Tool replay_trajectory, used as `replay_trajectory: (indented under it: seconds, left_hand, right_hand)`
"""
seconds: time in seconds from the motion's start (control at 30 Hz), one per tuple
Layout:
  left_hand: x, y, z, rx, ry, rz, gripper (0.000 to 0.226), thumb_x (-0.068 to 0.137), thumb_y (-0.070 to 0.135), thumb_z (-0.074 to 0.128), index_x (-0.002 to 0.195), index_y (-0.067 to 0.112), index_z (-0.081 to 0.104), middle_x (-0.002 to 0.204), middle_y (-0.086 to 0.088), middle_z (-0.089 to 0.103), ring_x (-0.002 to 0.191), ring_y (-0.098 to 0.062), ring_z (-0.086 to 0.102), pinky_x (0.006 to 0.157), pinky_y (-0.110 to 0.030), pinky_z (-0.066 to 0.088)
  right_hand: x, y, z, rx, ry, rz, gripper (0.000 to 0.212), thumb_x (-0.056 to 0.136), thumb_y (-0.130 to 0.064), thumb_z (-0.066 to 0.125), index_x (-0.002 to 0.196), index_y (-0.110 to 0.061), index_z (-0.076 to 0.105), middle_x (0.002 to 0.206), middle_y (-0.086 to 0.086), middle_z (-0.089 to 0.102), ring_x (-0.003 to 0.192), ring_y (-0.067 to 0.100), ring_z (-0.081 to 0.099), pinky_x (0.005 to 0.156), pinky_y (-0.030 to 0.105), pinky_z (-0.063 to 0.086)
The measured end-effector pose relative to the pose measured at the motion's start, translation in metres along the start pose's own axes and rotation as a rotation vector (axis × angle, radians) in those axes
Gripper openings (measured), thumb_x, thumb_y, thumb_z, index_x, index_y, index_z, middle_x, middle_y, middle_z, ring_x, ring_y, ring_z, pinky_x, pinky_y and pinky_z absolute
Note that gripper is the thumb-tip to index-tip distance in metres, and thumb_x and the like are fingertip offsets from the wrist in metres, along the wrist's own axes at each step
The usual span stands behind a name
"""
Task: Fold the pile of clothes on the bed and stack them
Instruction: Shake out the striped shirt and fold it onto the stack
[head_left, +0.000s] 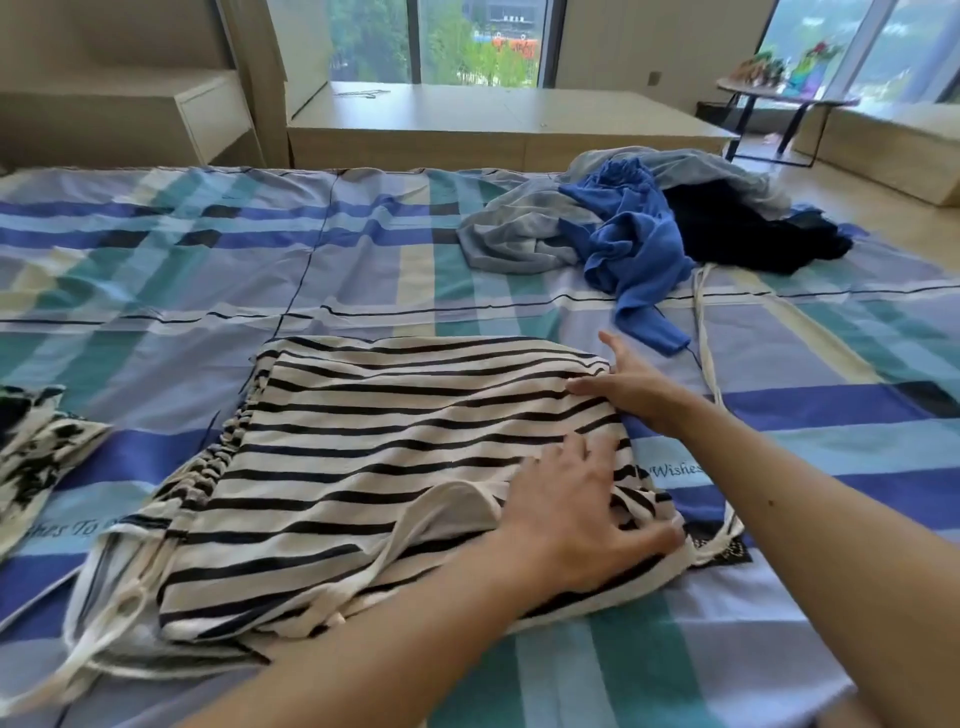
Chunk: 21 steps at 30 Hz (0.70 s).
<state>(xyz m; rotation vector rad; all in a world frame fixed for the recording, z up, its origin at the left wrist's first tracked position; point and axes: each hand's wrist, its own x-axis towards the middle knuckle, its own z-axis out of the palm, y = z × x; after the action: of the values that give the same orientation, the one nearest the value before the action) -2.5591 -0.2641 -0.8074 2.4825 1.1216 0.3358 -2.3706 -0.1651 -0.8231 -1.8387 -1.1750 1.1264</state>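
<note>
A black-and-white striped garment (395, 457) lies partly folded in the middle of the bed, its white drawstrings trailing at the left and right. My left hand (576, 514) lies flat on its near right corner with fingers spread. My right hand (634, 387) rests with straight fingers on the garment's far right edge. A loose pile of clothes (644, 218) sits at the far right of the bed: a grey piece, a bright blue top and a dark one.
The bed has a blue, teal and white checked sheet (218, 270). A black-and-white patterned cloth (36, 447) lies at the left edge. Beyond the bed stand a low wooden platform (498, 119), windows, and a small table (779, 93) at the right.
</note>
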Motion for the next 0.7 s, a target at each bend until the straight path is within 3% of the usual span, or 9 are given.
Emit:
replay_trajectory:
  seconds: [0.07,0.13,0.23,0.3,0.4,0.53,0.63,0.7]
  left_hand:
    - [0.001,0.015,0.015,0.124,-0.079,0.014,0.116,0.069,0.084,0.057,0.155,0.022,0.011,0.139,-0.012,0.041,0.125,-0.031,0.043,0.099,-0.048,0.043]
    - [0.005,0.022,0.027,0.235,-0.128,0.018,0.115,0.075,0.07,0.067,0.157,0.021,0.001,0.138,-0.019,0.036,0.124,-0.035,0.041,0.094,-0.047,0.044]
    - [0.009,0.029,0.029,0.356,-0.154,0.034,0.08,0.093,0.037,0.061,0.156,0.018,0.016,0.137,-0.023,0.037,0.12,-0.037,0.045,0.081,-0.04,0.043]
    - [0.01,0.031,0.023,0.384,-0.148,0.079,0.051,0.098,0.021,0.053,0.147,0.014,0.038,0.134,-0.022,0.044,0.116,-0.035,0.05,0.075,-0.038,0.039]
    - [0.009,0.025,0.008,0.186,-0.1,0.018,0.041,0.092,0.012,0.06,0.132,0.013,0.051,0.125,-0.019,0.055,0.112,-0.038,0.056,0.084,-0.044,0.047]
    - [-0.004,0.002,-0.031,-0.24,0.118,-0.115,0.03,0.085,0.014,0.062,0.113,0.019,0.055,0.11,-0.013,0.064,0.102,-0.038,0.061,0.085,-0.043,0.051]
    - [-0.028,-0.028,-0.073,-0.474,0.267,-0.197,0.023,0.083,0.015,0.064,0.103,0.024,0.058,0.093,-0.003,0.068,0.088,-0.026,0.065,0.078,-0.039,0.056]
    - [-0.048,-0.055,-0.101,-0.563,0.338,-0.253,0.022,0.08,0.014,0.068,0.1,0.023,0.061,0.088,0.0,0.069,0.083,-0.019,0.066,0.076,-0.036,0.056]
  right_hand:
    - [-0.006,0.001,-0.001,-0.039,-0.039,-0.044,0.126,0.053,-0.04,0.09,0.155,-0.041,0.016,0.152,0.016,0.041,0.128,0.031,0.054,0.107,0.049,0.048]
    - [-0.014,-0.001,-0.001,-0.133,-0.062,-0.12,0.108,0.072,-0.03,0.086,0.156,-0.04,0.019,0.153,0.001,0.034,0.135,0.023,0.043,0.112,0.046,0.042]
    - [-0.017,0.0,0.002,-0.226,-0.102,-0.2,0.076,0.088,-0.015,0.074,0.151,-0.036,0.037,0.143,-0.003,0.044,0.127,0.019,0.05,0.107,0.037,0.047]
    - [-0.02,-0.002,0.004,-0.205,-0.118,-0.175,0.058,0.09,-0.01,0.071,0.14,-0.033,0.054,0.129,0.005,0.059,0.107,0.017,0.064,0.087,0.026,0.057]
    - [-0.024,-0.009,0.011,-0.137,-0.071,-0.144,0.05,0.088,0.001,0.069,0.13,-0.025,0.063,0.117,0.013,0.068,0.095,0.019,0.069,0.072,0.019,0.059]
    - [-0.026,-0.05,0.021,-0.133,-0.002,-0.208,0.052,0.082,0.011,0.067,0.125,-0.016,0.067,0.111,0.017,0.071,0.096,0.027,0.069,0.083,0.032,0.059]
    - [-0.026,-0.113,0.044,-0.245,-0.048,-0.288,0.047,0.082,0.008,0.067,0.123,-0.016,0.067,0.102,0.012,0.068,0.082,0.02,0.064,0.073,0.029,0.057]
    - [-0.025,-0.159,0.073,-0.278,-0.074,-0.354,0.044,0.083,0.005,0.069,0.121,-0.017,0.065,0.098,0.006,0.063,0.083,0.018,0.061,0.076,0.028,0.056]
